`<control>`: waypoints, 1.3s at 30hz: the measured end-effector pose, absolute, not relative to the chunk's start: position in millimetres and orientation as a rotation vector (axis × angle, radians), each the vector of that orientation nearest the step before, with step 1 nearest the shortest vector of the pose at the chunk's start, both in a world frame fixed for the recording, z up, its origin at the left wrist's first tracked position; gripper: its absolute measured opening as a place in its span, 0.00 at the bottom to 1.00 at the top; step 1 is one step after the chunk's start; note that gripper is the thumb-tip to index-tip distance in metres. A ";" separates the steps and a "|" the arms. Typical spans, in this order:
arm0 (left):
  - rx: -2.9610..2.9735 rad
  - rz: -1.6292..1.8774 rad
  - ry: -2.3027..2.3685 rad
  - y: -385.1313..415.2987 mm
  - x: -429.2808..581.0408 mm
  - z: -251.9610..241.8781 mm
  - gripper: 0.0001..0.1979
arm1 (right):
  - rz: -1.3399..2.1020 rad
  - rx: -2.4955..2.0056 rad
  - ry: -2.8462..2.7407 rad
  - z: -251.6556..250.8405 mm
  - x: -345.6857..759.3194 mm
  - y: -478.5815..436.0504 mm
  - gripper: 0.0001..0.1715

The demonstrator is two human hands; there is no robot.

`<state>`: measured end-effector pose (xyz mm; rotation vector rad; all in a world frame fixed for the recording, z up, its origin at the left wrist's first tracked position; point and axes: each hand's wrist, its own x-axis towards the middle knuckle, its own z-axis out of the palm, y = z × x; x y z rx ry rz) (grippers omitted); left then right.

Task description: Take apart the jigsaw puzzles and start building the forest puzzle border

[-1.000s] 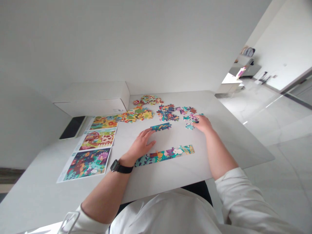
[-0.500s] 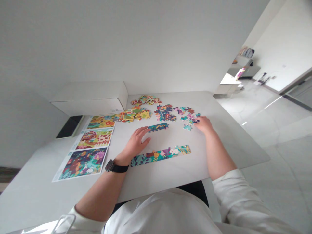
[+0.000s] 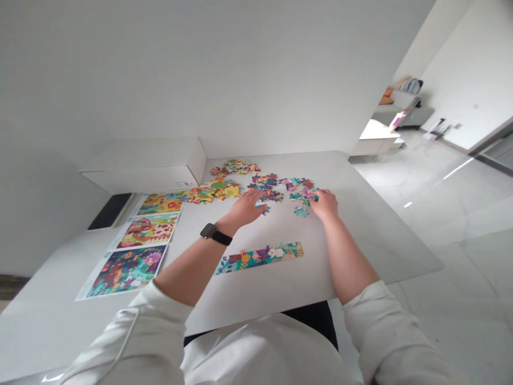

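Note:
My left hand (image 3: 247,207) reaches over the near edge of the dark blue puzzle pieces (image 3: 269,181), its fingers stretched out and thumb apart. Beneath it lies a short joined strip, mostly hidden, with only its right end (image 3: 264,212) showing. My right hand (image 3: 325,204) is at the right side of the teal and purple pieces (image 3: 297,195); its bent fingers close on a small puzzle piece (image 3: 316,198). A loose teal piece (image 3: 301,212) lies to its left. Nearer me rests a long joined puzzle strip (image 3: 260,258) with a white rabbit, its left end behind my left forearm.
Yellow puzzle pieces (image 3: 214,191) and a red-and-green heap (image 3: 236,166) lie farther back. Three printed pictures (image 3: 127,270) are at the left, beside a dark phone (image 3: 111,211). A white box (image 3: 140,176) stands against the wall. The table's right edge borders the tiled floor (image 3: 452,235).
My left hand has moved forward and right, from the short strip's left end to over it and the dark pieces. My right hand stays at the teal and purple pieces. The view has shifted slightly.

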<state>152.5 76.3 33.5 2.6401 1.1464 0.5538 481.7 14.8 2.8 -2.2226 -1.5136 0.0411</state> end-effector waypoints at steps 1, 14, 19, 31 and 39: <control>2.656 0.533 1.126 82.4 167.1 31.0 0.26 | 0.034 -2.197 -1.517 3.5 478.3 15.2 0.19; 2.876 0.297 1.099 118.2 273.5 12.2 0.25 | -0.007 -2.039 -1.473 10.9 472.5 13.9 0.18; 2.887 0.225 1.208 125.6 265.2 23.4 0.22 | 0.026 -2.109 -1.415 12.1 469.9 14.5 0.17; 2.777 0.038 1.200 162.4 296.2 28.4 0.17 | 0.068 -2.045 -1.433 14.5 464.1 14.7 0.17; 2.708 0.038 1.210 176.9 304.2 45.3 0.12 | 0.093 -2.086 -1.434 18.3 461.9 14.5 0.17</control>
